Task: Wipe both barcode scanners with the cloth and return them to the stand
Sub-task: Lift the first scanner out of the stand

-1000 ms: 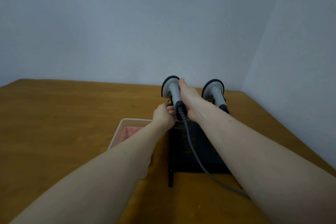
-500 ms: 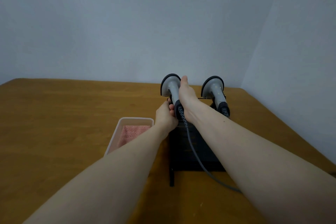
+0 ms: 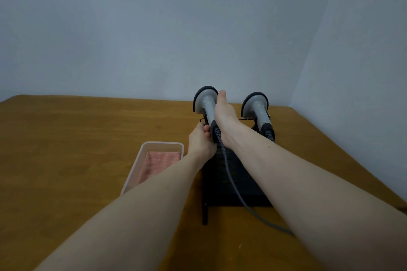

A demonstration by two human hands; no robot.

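Pale walls are met by a wooden table, on which a black stand is set. Beside it, a pink cloth is held in a clear plastic tray. The left scanner is gripped by the right hand, its handle base pinched by the left hand. The right scanner is seated in the stand.

Two scanners on stand, cloth in tray left of it
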